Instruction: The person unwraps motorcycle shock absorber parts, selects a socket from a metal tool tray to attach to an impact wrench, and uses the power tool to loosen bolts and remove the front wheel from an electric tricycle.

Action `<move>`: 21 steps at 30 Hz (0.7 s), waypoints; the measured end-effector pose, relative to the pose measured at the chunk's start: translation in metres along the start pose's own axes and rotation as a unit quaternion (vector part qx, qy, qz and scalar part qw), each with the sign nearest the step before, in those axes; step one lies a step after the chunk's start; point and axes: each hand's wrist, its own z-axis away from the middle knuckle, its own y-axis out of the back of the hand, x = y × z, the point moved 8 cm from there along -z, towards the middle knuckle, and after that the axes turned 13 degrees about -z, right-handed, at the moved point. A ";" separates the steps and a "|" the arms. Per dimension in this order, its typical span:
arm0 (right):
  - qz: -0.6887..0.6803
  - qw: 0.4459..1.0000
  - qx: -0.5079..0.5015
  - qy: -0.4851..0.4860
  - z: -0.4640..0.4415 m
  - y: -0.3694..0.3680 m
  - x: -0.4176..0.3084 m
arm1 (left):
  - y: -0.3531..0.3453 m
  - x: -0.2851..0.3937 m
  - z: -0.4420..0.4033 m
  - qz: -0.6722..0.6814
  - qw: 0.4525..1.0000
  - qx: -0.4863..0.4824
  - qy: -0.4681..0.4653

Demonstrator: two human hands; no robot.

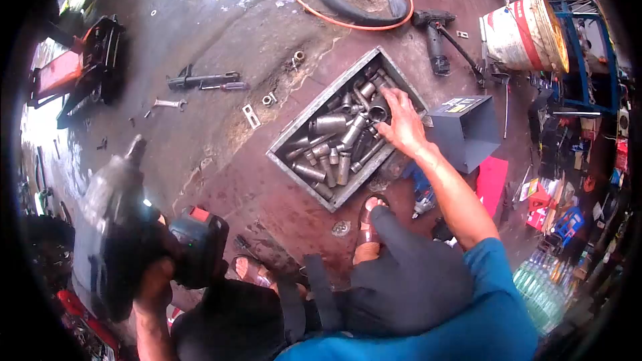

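Observation:
A metal tray [277,150] on the floor holds several steel sockets [332,123] in a jumbled pile. My right hand [400,120] reaches over the tray's right side, its fingers spread and touching or just above a large round socket [378,109]; nothing is visibly gripped. At the lower left, my left hand [157,279] is wrapped round the handle of a large dark impact wrench [110,227]. The wrench points up and away, with its square drive tip at the top and a battery pack [199,241] to its right. Part of the left fingers is in shadow behind the tool.
Right of the tray stands an open grey box [465,130], with a blue power tool [421,194] below it. Beyond lie a black cordless tool [436,47], a white bucket [525,33] and a coiled hose [361,7]. A red jack [67,73], screwdriver [227,85] and spanner [170,103] lie left.

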 end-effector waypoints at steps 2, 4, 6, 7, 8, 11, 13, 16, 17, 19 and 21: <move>0.026 0.999 -0.020 0.016 -0.002 -0.008 0.000 | -0.002 -0.006 0.006 -0.001 1.000 -0.002 0.004; 0.071 0.996 -0.052 0.032 -0.008 -0.010 0.002 | -0.007 -0.005 0.020 0.009 1.000 0.013 0.015; 0.040 0.998 -0.038 0.033 -0.017 -0.003 0.005 | -0.007 0.004 0.027 0.013 0.999 0.034 -0.007; 0.024 0.999 -0.033 0.027 -0.016 -0.001 0.010 | -0.006 0.010 0.034 0.014 0.998 0.049 -0.028; -0.055 0.998 -0.006 -0.037 -0.018 0.010 0.006 | -0.005 0.014 0.037 0.019 0.998 0.049 -0.037; -0.264 0.950 0.055 -0.154 -0.032 0.012 0.048 | -0.003 0.024 0.044 0.042 0.997 0.044 -0.040; -0.402 0.893 0.078 -0.185 -0.028 0.025 0.043 | -0.002 0.029 0.045 0.042 0.996 0.078 -0.024; -0.498 0.832 0.179 -0.164 -0.017 0.048 0.073 | -0.005 0.038 0.050 0.021 0.992 0.124 -0.027; -0.552 0.798 0.188 -0.152 -0.012 0.056 0.079 | 0.003 0.031 0.055 0.028 0.994 0.100 -0.036; -0.552 0.792 0.228 -0.129 -0.002 0.082 0.059 | 0.002 0.028 0.056 0.022 0.993 0.105 -0.044; -0.394 0.889 0.199 -0.122 -0.010 0.078 0.050 | -0.005 0.032 0.054 0.005 0.990 0.132 -0.045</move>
